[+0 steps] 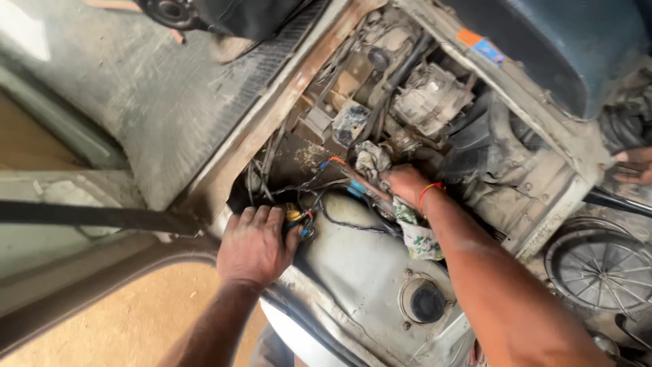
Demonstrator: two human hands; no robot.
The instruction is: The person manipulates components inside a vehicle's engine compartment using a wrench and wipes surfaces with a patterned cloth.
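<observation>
The left hand (252, 243) curls over the rusty metal edge of the open engine bay, fingers closed on a bundle of black wires with yellow and blue connectors (302, 219). The right hand (406, 185) reaches deeper, gripping a dirty patterned cloth rag (415, 234) against the crowded grimy engine parts (429, 98). Little free room remains between the hands; the pale dusty metal tank (360, 265) lies just below.

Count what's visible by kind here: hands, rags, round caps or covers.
Hands: 3 – left hand on the wire bundle, right hand on the patterned rag, another person's hand at the right edge
Rags: 1
Round parts: 2 – black tank cap, wire fan guard
Total: 6
</observation>
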